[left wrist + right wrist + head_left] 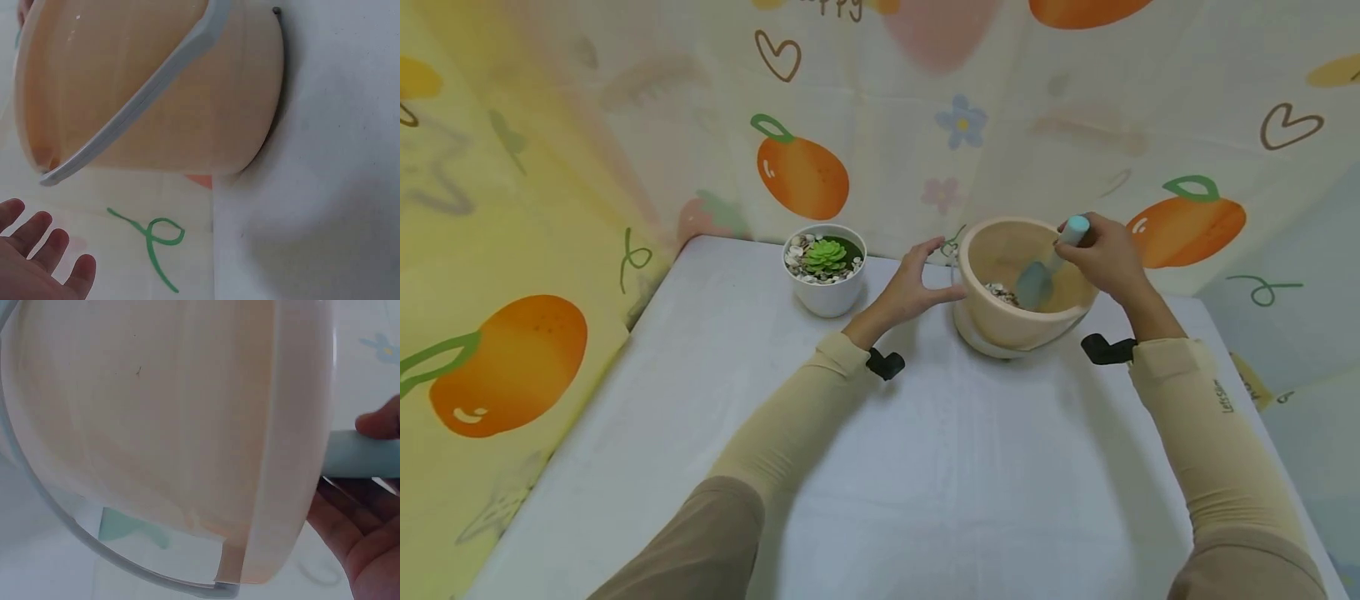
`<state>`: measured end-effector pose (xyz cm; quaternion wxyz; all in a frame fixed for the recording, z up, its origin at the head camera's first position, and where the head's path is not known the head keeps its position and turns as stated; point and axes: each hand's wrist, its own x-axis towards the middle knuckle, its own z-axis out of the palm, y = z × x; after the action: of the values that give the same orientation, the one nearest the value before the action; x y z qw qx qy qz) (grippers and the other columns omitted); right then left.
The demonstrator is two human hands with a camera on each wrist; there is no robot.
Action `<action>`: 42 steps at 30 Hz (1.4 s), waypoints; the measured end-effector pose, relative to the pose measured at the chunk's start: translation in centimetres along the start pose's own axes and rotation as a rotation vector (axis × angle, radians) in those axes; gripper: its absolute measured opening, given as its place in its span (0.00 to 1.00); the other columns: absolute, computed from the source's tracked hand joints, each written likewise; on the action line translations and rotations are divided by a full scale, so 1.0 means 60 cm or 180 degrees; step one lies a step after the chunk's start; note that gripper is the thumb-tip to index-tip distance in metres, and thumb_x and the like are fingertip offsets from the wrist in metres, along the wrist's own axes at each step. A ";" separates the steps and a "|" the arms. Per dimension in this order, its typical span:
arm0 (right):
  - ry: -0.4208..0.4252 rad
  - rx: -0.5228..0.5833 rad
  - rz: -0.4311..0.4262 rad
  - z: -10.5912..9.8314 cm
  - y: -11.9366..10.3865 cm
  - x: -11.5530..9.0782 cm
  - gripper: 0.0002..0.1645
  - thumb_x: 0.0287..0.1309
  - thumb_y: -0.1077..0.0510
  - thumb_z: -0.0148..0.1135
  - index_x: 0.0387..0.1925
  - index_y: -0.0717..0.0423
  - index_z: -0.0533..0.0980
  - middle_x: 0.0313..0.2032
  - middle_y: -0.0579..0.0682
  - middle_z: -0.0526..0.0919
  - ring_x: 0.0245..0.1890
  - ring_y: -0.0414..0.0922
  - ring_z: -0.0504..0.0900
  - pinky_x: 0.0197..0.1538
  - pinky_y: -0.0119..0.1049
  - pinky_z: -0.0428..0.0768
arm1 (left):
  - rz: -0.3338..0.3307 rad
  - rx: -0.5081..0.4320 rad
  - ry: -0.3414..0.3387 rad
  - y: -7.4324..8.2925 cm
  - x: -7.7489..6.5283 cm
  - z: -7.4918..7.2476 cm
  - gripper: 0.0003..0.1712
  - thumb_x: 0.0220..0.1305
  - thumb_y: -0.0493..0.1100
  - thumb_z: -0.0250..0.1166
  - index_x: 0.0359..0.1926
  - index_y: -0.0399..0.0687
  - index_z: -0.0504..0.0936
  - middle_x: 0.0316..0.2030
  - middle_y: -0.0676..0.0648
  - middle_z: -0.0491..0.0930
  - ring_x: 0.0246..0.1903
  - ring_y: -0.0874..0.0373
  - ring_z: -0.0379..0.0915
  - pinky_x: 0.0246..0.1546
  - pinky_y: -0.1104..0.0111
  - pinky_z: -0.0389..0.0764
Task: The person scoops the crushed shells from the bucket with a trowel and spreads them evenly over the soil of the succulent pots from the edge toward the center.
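Note:
A peach-coloured bucket with a grey handle stands on the table, some pebbles lying inside it. My right hand grips the light blue handle of a small trowel over the bucket's right rim. The trowel's blade points down into the bucket, near the pebbles; whether it touches them I cannot tell. Beside the bucket's left rim, my left hand has its fingers spread and holds nothing. In the left wrist view its fingers are apart from the bucket wall.
A white pot with a green succulent and pebbles stands left of the bucket, close to my left hand. A white cloth covers the table. Behind it hangs a fruit-patterned curtain, near the bucket's back.

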<state>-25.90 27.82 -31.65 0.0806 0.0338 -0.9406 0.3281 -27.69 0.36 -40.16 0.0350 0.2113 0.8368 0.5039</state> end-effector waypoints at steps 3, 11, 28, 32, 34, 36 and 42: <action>-0.0268 -0.0191 -0.0143 0.006 -0.004 0.001 0.16 0.54 0.55 0.57 0.43 0.58 0.74 0.40 0.57 0.81 0.34 0.40 0.75 0.42 0.39 0.72 | 0.0082 0.0061 0.0017 0.000 0.003 0.013 0.54 0.43 0.58 0.70 0.68 0.52 0.52 0.67 0.50 0.55 0.68 0.55 0.47 0.65 0.56 0.57; -0.0651 -0.0298 -0.0494 0.033 0.005 0.005 0.12 0.48 0.66 0.55 0.37 0.59 0.75 0.38 0.59 0.79 0.35 0.51 0.75 0.41 0.41 0.73 | 0.0206 0.0128 -0.0035 0.000 0.013 0.042 0.58 0.39 0.57 0.73 0.69 0.55 0.50 0.68 0.50 0.53 0.68 0.55 0.45 0.65 0.54 0.56; -0.1000 -0.0430 -0.0701 0.033 0.006 0.010 0.09 0.57 0.61 0.57 0.39 0.61 0.71 0.35 0.58 0.78 0.36 0.51 0.75 0.43 0.45 0.72 | -0.0042 0.0358 -0.0190 0.022 0.019 0.057 0.67 0.34 0.68 0.70 0.70 0.59 0.41 0.68 0.48 0.49 0.67 0.52 0.46 0.64 0.51 0.56; -0.1021 -0.0424 -0.0687 0.034 0.001 0.010 0.10 0.58 0.58 0.57 0.39 0.60 0.72 0.34 0.57 0.78 0.33 0.48 0.73 0.40 0.40 0.71 | -0.0047 0.0439 -0.0132 0.022 0.018 0.054 0.67 0.33 0.68 0.70 0.70 0.59 0.42 0.68 0.47 0.51 0.66 0.52 0.48 0.63 0.52 0.58; -0.0946 -0.0458 -0.0665 0.035 0.001 0.010 0.11 0.58 0.56 0.56 0.38 0.60 0.72 0.33 0.57 0.79 0.33 0.48 0.73 0.38 0.39 0.71 | -0.0025 0.0493 -0.0118 0.021 0.019 0.053 0.67 0.33 0.69 0.70 0.70 0.57 0.42 0.67 0.46 0.51 0.66 0.52 0.48 0.63 0.52 0.59; -0.0807 -0.0509 -0.0618 0.037 0.004 0.011 0.12 0.59 0.55 0.56 0.38 0.60 0.73 0.33 0.58 0.80 0.32 0.48 0.74 0.37 0.38 0.71 | -0.0018 0.0561 -0.0121 0.021 0.020 0.052 0.68 0.33 0.70 0.69 0.70 0.57 0.42 0.68 0.46 0.51 0.66 0.52 0.48 0.63 0.52 0.58; -0.0608 -0.0097 -0.0108 0.050 0.014 0.008 0.17 0.61 0.53 0.53 0.42 0.64 0.70 0.39 0.63 0.80 0.33 0.51 0.79 0.33 0.32 0.80 | -0.0045 0.0643 -0.0078 0.017 0.020 0.051 0.68 0.33 0.71 0.68 0.70 0.58 0.41 0.68 0.47 0.51 0.66 0.53 0.48 0.63 0.52 0.59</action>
<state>-26.85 26.60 -34.43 -0.0034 0.0796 -0.9482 0.3076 -27.62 3.79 -40.61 0.0273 0.2139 0.8843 0.4142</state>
